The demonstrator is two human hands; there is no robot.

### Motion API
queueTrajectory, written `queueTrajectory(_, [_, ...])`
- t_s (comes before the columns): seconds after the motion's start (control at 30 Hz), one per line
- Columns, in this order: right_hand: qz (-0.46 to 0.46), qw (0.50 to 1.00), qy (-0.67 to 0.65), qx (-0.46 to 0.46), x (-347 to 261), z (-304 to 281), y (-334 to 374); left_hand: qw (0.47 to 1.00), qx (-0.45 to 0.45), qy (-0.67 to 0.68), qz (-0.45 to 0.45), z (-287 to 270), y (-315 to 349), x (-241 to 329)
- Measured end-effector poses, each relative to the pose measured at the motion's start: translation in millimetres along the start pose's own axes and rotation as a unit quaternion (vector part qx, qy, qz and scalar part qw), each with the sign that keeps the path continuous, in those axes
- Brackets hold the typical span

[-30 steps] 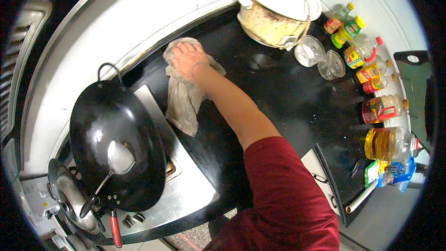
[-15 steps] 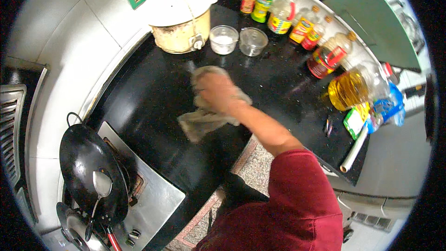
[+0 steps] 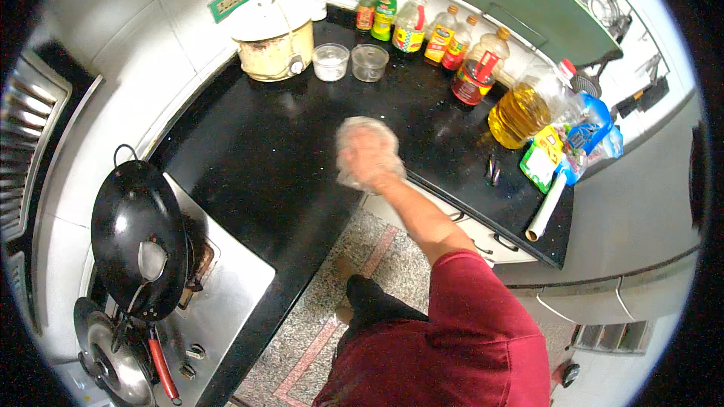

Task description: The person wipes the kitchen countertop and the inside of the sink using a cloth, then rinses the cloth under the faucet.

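My right hand [image 3: 366, 157] presses down on a greyish-beige cloth [image 3: 385, 139], bunched beneath the palm and fingers. Motion blurs both, so the separate fingers are hard to make out. They are on the black countertop [image 3: 249, 151], close to its inner corner where the front edge turns. My bare forearm reaches there from a dark red sleeve at the lower right. My left hand is out of sight.
Two clear plastic tubs [image 3: 369, 63] and a cream-coloured pot [image 3: 275, 53] stand at the back. Sauce bottles [image 3: 440, 35] and a large oil jug [image 3: 520, 115] line the right side, near a white roll [image 3: 546, 209]. A black wok [image 3: 139, 218] with a ladle sits on the stove at left.
My right hand has drawn the cloth from the middle of the counter to the inner corner. The cloth, spread with a trailing end before, is now gathered under the hand. The view has shifted too.
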State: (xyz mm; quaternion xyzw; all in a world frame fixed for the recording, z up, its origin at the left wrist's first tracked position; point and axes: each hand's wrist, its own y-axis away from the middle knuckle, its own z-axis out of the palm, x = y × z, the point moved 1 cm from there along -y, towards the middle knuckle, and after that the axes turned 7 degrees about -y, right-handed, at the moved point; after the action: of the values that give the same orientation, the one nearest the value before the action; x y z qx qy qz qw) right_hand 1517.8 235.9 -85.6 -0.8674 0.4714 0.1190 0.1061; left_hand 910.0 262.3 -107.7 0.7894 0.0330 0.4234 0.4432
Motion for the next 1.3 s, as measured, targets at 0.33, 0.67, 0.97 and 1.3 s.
queueTrajectory(0.33, [-0.093, 0.991, -0.056, -0.083, 44, -13, -30, 0.978, 0.012, -0.092, 0.185, 39, 25, 132])
queueTrajectory(0.67, [0.035, 0.999, -0.033, 0.012, 216, -52, -152, 0.789, -0.049, -0.345, 0.506, 253, -78, 434])
queueTrajectory(0.97, [0.014, 0.996, -0.083, 0.028, 212, -63, -164, 0.568, 0.052, -0.501, 0.651, 455, -192, 640])
queueTrajectory(1.3, [-0.001, 0.996, -0.086, 0.028, 217, -62, -170, 0.490, -0.019, -0.629, 0.604, 511, -257, 669])
